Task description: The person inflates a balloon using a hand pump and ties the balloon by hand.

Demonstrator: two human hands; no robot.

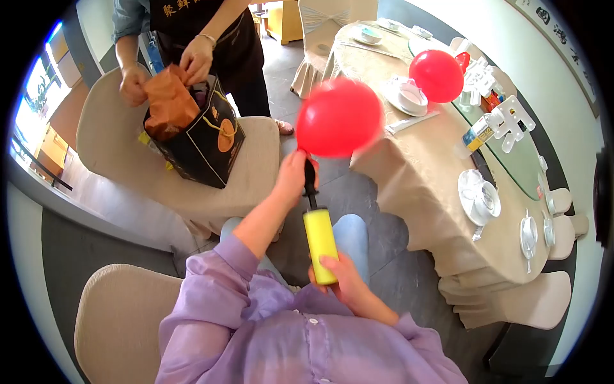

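Note:
A yellow hand balloon pump [320,235] stands nearly upright in front of my lap. My right hand [344,276] is wrapped around the lower part of its yellow barrel. My left hand [293,176] is closed at the black upper part of the pump [311,180], beside the neck of an inflated red balloon [339,118]. The balloon sits just above that hand, its edge blurred; the fingers partly hide how its neck meets the pump.
Another red balloon [436,76] rests on the round table [409,176] at right, near wrapped dishes [480,197], a bottle [478,133] and white plastic pieces [513,123]. At upper left, a person's hands [197,59] hold an orange bag [170,102] over a black bag [201,150] on a chair [256,153].

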